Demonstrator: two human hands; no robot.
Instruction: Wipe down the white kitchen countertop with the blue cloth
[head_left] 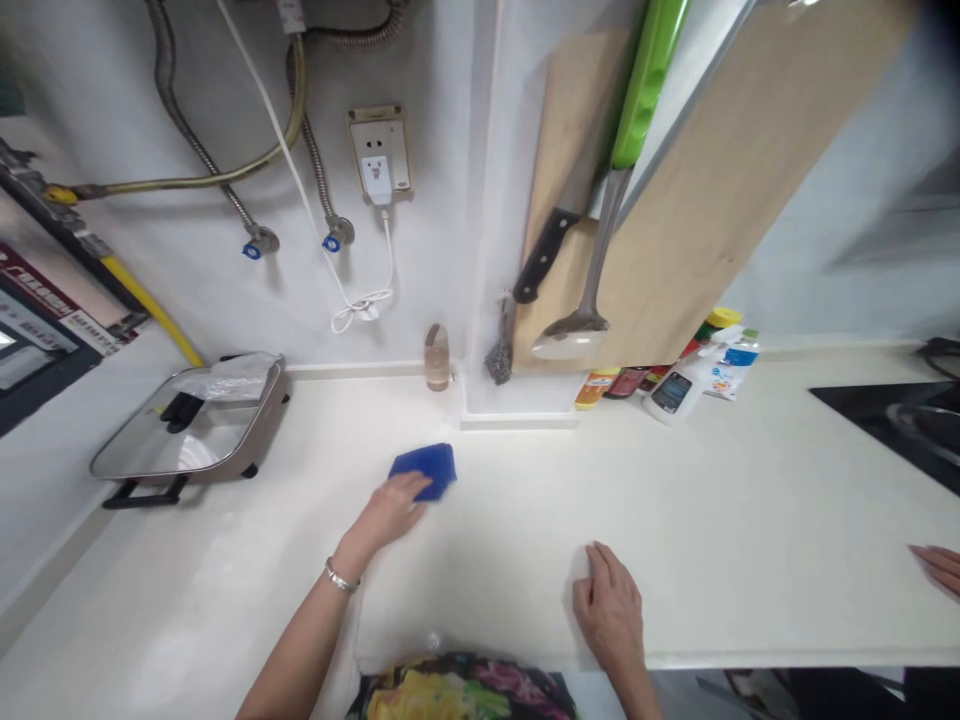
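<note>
A folded blue cloth (429, 468) lies on the white countertop (495, 520), left of the middle. My left hand (394, 510), with a silver bracelet at the wrist, grips its near edge, fingers over the top. My right hand (611, 605) rests palm down near the counter's front edge, its fingers slightly bent and nothing visible in it. Part of its palm side is hidden.
An electric pan (217, 425) with a glass lid stands at the left. A small glass (436, 358) is by the wall. Cutting boards (720, 230), a knife (546, 255) and a spatula (600, 260) hang ahead. Bottles (675, 390) stand below. Another person's hand (939, 567) shows at right.
</note>
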